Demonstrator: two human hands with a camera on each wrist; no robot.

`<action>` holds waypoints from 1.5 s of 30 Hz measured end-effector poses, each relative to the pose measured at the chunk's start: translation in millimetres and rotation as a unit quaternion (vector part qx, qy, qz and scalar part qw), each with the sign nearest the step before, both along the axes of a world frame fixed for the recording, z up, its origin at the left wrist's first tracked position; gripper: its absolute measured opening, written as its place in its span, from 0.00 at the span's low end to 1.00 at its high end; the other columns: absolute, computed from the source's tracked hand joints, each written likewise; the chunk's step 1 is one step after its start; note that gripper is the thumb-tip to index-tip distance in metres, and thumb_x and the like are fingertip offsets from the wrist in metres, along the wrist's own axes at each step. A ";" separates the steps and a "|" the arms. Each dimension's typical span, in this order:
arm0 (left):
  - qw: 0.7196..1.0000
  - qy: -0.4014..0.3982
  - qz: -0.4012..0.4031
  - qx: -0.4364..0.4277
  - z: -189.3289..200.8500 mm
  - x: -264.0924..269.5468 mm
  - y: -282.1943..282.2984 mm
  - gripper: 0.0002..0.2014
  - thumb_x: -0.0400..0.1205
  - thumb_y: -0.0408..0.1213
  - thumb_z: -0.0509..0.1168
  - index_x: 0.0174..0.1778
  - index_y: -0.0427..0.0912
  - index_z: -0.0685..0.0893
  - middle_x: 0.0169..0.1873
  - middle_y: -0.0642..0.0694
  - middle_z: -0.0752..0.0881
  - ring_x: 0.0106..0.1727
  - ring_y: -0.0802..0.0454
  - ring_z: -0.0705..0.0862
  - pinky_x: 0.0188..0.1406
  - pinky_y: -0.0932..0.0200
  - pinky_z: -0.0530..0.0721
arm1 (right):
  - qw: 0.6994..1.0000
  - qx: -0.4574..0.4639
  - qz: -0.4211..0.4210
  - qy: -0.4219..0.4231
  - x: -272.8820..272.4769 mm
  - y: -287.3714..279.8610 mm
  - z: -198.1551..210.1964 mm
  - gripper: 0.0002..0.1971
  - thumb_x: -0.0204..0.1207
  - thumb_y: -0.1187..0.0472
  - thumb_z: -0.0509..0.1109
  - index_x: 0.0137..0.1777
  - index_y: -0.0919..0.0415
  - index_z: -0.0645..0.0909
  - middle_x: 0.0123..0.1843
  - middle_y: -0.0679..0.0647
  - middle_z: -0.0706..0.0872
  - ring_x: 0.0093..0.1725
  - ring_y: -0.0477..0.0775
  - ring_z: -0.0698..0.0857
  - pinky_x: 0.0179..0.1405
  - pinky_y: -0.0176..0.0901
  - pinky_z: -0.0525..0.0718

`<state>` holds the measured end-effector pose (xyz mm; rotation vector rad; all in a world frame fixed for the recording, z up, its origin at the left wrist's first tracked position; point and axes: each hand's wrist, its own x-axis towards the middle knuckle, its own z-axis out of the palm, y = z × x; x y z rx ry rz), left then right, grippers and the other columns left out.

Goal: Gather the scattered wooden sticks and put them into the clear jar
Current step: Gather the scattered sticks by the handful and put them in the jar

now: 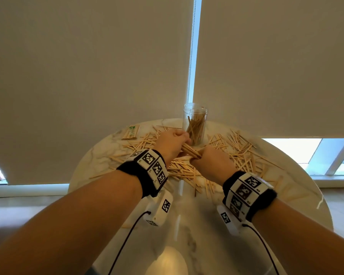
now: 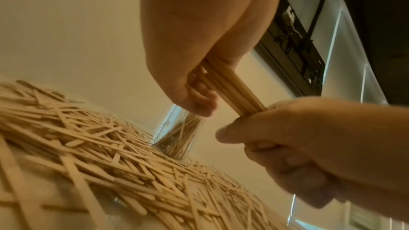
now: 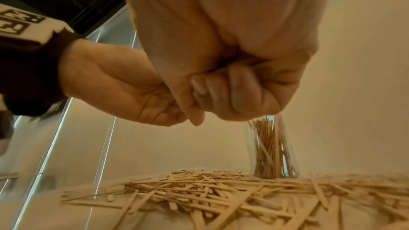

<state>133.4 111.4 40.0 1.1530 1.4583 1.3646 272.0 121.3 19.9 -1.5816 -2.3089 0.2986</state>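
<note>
Both hands held together above the table [image 1: 99, 155], sharing one bundle of sticks [image 1: 190, 151]. Left hand [image 1: 172, 142] curled round the bundle's far end; right hand [image 1: 211, 158] fisted round the near end (fingers tightly folded in the right wrist view). Clear jar [image 1: 195, 124] stands upright just beyond the left hand's knuckles, partly filled with sticks. Scattered sticks [image 1: 240, 149] lie beneath and to either side of the hands. A wrapped stick pack [image 1: 130, 132] sits well left of the left hand.
</note>
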 end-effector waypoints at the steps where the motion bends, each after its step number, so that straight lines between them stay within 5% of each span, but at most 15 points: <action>1: 0.999 0.023 0.028 0.020 -0.4 -1.5 1.8 0.09 0.86 0.41 0.68 0.59 0.44 0.82 0.48 0.43 0.89 0.44 0.47 0.91 0.47 0.49 0.92 | 1.000 -0.004 -0.002 0.001 -0.7 1.1 0.1 0.12 0.81 0.50 0.65 0.42 0.57 0.83 0.31 0.50 0.81 0.30 0.50 0.80 0.28 0.39 0.75; 3: 0.998 0.025 0.058 0.027 0.8 -2.7 3.6 0.11 0.85 0.46 0.68 0.60 0.47 0.81 0.48 0.44 0.88 0.42 0.46 0.91 0.46 0.47 0.93 | 1.000 -0.006 -0.002 -0.006 -4.0 4.3 0.1 0.13 0.80 0.50 0.66 0.39 0.56 0.81 0.30 0.50 0.81 0.29 0.50 0.79 0.28 0.40 0.75; 6: 0.999 0.027 0.025 -0.005 -0.8 1.7 4.4 0.11 0.87 0.45 0.64 0.46 0.41 0.84 0.41 0.41 0.91 0.36 0.48 0.90 0.39 0.50 0.92 | 1.000 0.003 -0.005 -0.021 -8.4 9.5 1.6 0.12 0.79 0.50 0.66 0.40 0.56 0.81 0.31 0.50 0.81 0.28 0.50 0.79 0.27 0.40 0.75; 9: 0.982 0.185 0.038 -0.013 -10.6 -2.0 6.7 0.17 0.84 0.46 0.67 0.32 0.42 0.79 0.26 0.45 0.83 0.25 0.50 0.80 0.29 0.57 0.80 | 0.999 0.002 0.001 -0.032 -6.7 11.4 2.3 0.10 0.78 0.51 0.68 0.43 0.56 0.85 0.33 0.51 0.84 0.33 0.52 0.84 0.31 0.42 0.80; 11: 0.976 0.212 0.034 -0.025 -16.7 -5.4 7.3 0.19 0.83 0.49 0.69 0.28 0.43 0.80 0.20 0.50 0.78 0.20 0.54 0.75 0.29 0.60 0.73 | 0.999 0.011 0.009 -0.045 -4.1 11.0 1.1 0.09 0.78 0.50 0.70 0.46 0.55 0.87 0.35 0.51 0.87 0.36 0.52 0.86 0.35 0.43 0.85; 20: 0.997 0.000 0.066 -0.035 -30.2 -15.9 13.9 0.18 0.80 0.44 0.75 0.29 0.41 0.79 0.15 0.52 0.76 0.18 0.53 0.74 0.26 0.57 0.79 | 0.985 0.137 -0.004 -0.102 4.7 9.5 2.4 0.09 0.79 0.45 0.67 0.48 0.48 0.82 0.35 0.45 0.84 0.37 0.49 0.84 0.39 0.46 0.87; 27: 0.994 -0.089 -0.002 -0.060 -29.6 -9.0 12.0 0.11 0.84 0.40 0.71 0.48 0.34 0.86 0.36 0.40 0.86 0.21 0.57 0.78 0.20 0.63 0.79 | 0.992 0.115 0.017 -0.045 0.3 13.7 2.4 0.12 0.77 0.44 0.71 0.48 0.52 0.85 0.36 0.47 0.85 0.37 0.50 0.84 0.35 0.41 0.83; 29: 0.993 -0.094 -0.012 -0.068 -27.0 -10.7 11.3 0.12 0.85 0.42 0.69 0.49 0.34 0.86 0.36 0.40 0.87 0.23 0.55 0.79 0.20 0.64 0.79 | 0.991 0.117 0.032 -0.060 1.5 13.7 2.7 0.15 0.77 0.40 0.70 0.50 0.51 0.86 0.36 0.46 0.86 0.35 0.48 0.84 0.35 0.41 0.84; 35: 0.985 0.142 0.096 -0.031 -19.0 -14.9 15.4 0.24 0.87 0.56 0.58 0.36 0.40 0.83 0.27 0.47 0.81 0.26 0.51 0.78 0.28 0.61 0.75 | 0.994 0.076 0.061 -0.054 1.8 16.7 3.7 0.30 0.74 0.25 0.62 0.48 0.53 0.84 0.34 0.49 0.85 0.34 0.48 0.85 0.35 0.42 0.85; 39: 0.962 0.252 0.095 -0.033 -23.5 -16.2 26.1 0.21 0.90 0.46 0.57 0.38 0.35 0.82 0.33 0.41 0.82 0.42 0.39 0.83 0.41 0.55 0.79 | 0.994 0.043 0.100 -0.009 0.6 23.5 11.0 0.30 0.78 0.26 0.52 0.51 0.52 0.80 0.37 0.49 0.84 0.38 0.50 0.83 0.36 0.43 0.80; 41: 0.975 0.213 0.058 -0.033 -24.6 -18.1 39.8 0.19 0.90 0.44 0.57 0.47 0.31 0.84 0.35 0.35 0.83 0.40 0.36 0.86 0.44 0.48 0.86 | 0.993 0.055 0.109 -0.001 3.2 28.1 19.3 0.22 0.85 0.35 0.52 0.52 0.49 0.82 0.38 0.46 0.84 0.38 0.48 0.83 0.35 0.40 0.76; 43: 0.995 0.070 0.040 -0.057 -16.4 -13.4 51.1 0.26 0.89 0.56 0.55 0.48 0.35 0.84 0.33 0.37 0.86 0.26 0.46 0.82 0.26 0.56 0.82 | 0.993 0.069 0.096 0.001 9.4 38.5 35.6 0.18 0.87 0.40 0.55 0.54 0.46 0.84 0.37 0.45 0.84 0.36 0.45 0.81 0.32 0.38 0.73; 45: 0.997 -0.018 0.024 -0.074 -6.3 -12.8 67.5 0.30 0.90 0.61 0.48 0.55 0.38 0.84 0.39 0.37 0.90 0.24 0.52 0.78 0.20 0.61 0.76 | 0.995 0.074 0.064 0.012 16.8 57.3 57.4 0.18 0.87 0.41 0.56 0.52 0.46 0.86 0.36 0.47 0.84 0.32 0.45 0.80 0.29 0.38 0.70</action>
